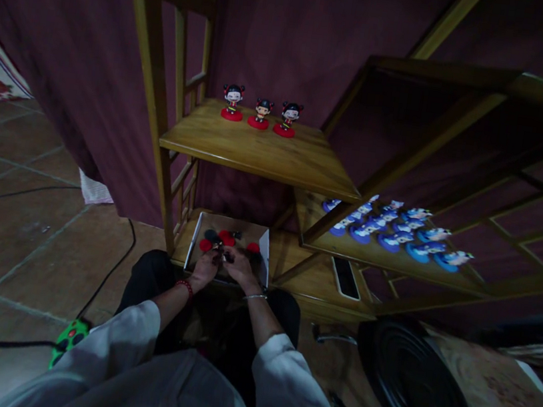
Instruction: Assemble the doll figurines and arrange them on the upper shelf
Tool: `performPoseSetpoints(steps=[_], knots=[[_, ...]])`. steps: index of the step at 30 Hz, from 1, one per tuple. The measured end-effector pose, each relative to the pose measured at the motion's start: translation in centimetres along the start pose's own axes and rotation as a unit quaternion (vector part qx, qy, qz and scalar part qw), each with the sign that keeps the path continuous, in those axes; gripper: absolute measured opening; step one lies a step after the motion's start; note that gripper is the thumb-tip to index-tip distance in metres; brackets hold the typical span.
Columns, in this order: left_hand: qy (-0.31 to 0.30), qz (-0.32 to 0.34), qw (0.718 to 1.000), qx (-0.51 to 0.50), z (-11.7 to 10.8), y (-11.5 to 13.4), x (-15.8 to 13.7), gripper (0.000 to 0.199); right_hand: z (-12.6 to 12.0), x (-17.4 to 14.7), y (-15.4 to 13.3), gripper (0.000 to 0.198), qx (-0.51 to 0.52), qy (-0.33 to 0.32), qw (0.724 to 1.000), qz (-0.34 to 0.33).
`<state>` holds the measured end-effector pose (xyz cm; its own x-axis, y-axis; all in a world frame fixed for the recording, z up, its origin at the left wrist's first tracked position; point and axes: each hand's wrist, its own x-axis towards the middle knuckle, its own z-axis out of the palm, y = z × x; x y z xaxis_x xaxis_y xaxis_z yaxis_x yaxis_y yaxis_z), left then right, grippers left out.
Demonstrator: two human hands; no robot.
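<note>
Both hands are together over a shallow white cardboard box [267,260] on the low shelf. My left hand [204,268], with a red bead bracelet at the wrist, is closed on a small figurine [217,247]. My right hand [239,265], with a pale bangle, is closed on a small dark figurine piece [227,257] beside it. The pieces are small and partly covered by my fingers, so I cannot tell whether they are joined. Red round bases [254,247] and dark parts lie in the box around my hands.
Three black-haired figurines on red bases [258,123] stand on the wooden shelf [258,151] above. Several blue-based figurines [395,240] stand on the right shelf. A phone [346,278] lies below them. A black round stool [420,386] is at right, a green power strip [71,337] at left.
</note>
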<state>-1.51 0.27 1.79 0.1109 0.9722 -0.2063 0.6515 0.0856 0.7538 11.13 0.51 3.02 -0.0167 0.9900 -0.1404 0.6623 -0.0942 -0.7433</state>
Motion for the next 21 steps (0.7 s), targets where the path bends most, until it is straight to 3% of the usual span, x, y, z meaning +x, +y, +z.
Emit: performPoseSetpoints(steps=[7,15,21], knots=[[0.015,-0.035,0.994,-0.103,0.3,0.1,0.2,0.025,0.2,0.5,0.5,0.03,0.11,0.017,0.994,0.001],[0.007,-0.063,0.974,-0.216,0.7,0.3,-0.1,0.023,1.7,0.4,2.1,0.035,0.245,0.06,0.967,0.02],[0.008,-0.065,0.965,-0.254,1.0,0.5,-0.4,0.032,2.3,-0.1,2.3,0.043,0.313,0.06,0.948,0.023]])
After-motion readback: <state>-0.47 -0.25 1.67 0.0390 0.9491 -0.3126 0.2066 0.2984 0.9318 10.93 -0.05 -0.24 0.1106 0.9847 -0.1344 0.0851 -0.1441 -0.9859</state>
